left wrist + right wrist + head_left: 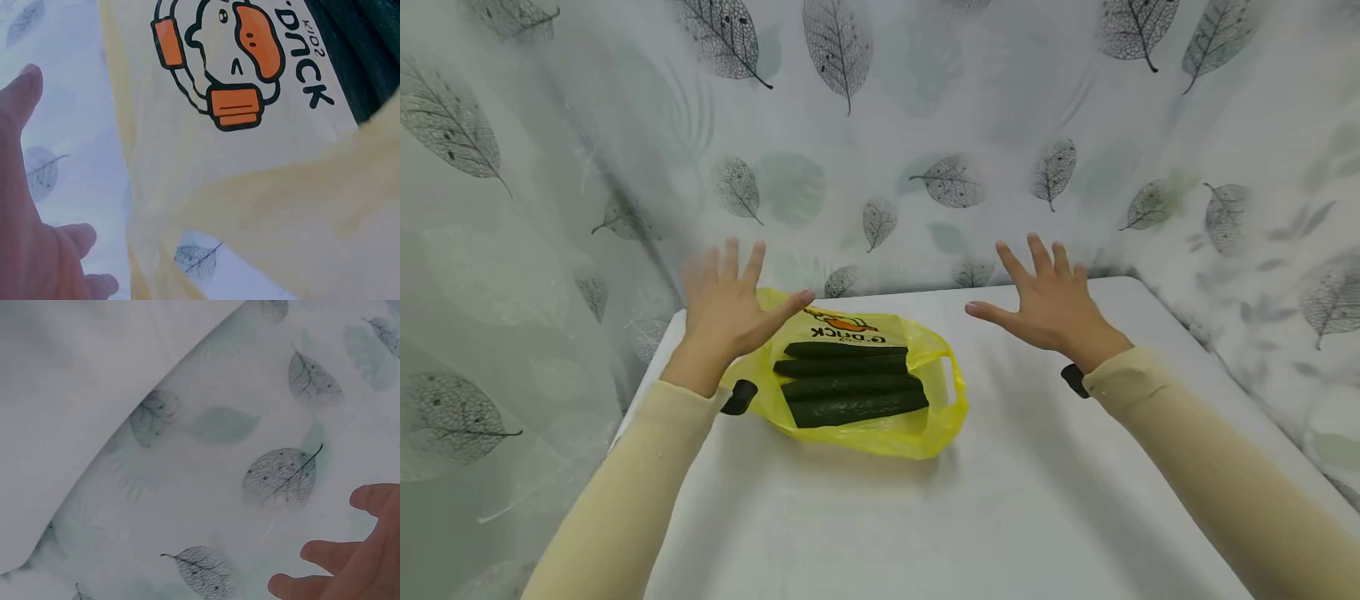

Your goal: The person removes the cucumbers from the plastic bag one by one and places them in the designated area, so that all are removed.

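Observation:
A yellow plastic bag (880,440) lies on its side with its mouth spread, showing several dark green cucumbers (850,387) side by side inside. A duck print and lettering mark its far side, seen large in the left wrist view on the bag (169,150). My left hand (722,317) hovers by the bag's left end, fingers spread, thumb reaching over the far edge; it grips nothing. Off to the right of the bag, my right hand (1045,304) is raised with fingers spread and holds nothing. Its fingers (331,553) show against the curtain in the right wrist view.
The white table (880,542) carries the bag on its left half, near the far edge. Leaf-patterned sheeting (895,133) hangs behind the table and along both sides. One bag handle (957,387) loops out toward the right.

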Demonstrator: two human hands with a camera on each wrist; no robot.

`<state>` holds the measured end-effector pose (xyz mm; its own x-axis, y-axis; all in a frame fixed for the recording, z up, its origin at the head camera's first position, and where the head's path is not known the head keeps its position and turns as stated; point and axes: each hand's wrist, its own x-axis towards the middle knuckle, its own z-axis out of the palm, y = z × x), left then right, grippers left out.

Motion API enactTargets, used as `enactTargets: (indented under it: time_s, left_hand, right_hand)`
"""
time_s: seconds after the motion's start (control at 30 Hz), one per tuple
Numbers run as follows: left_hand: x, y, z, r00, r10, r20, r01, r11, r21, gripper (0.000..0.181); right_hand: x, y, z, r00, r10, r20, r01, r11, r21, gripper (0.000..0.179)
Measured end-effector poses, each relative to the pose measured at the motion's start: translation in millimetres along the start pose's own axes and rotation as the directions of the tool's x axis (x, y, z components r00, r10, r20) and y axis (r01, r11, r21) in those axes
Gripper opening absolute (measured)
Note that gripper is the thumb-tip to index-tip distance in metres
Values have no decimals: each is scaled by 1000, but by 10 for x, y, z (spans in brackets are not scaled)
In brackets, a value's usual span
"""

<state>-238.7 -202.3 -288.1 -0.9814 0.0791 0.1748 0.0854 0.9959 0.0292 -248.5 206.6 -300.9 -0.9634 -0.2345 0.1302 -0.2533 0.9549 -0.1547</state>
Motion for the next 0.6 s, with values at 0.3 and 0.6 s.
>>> enactTargets:
  time_s: [0.3,0.6]
  left_hand:
    - [-412,-196,-11,976,-82,-201,34,972,-234,117]
    - [-769,-278,224,899,-270,-345,60,857,-512,125]
  right_hand:
    - [-92,-597,-48,990,-136,-38,138,989,56,102]
    - [-222,-1140,-15,933,-319,-167,338,936,102,102]
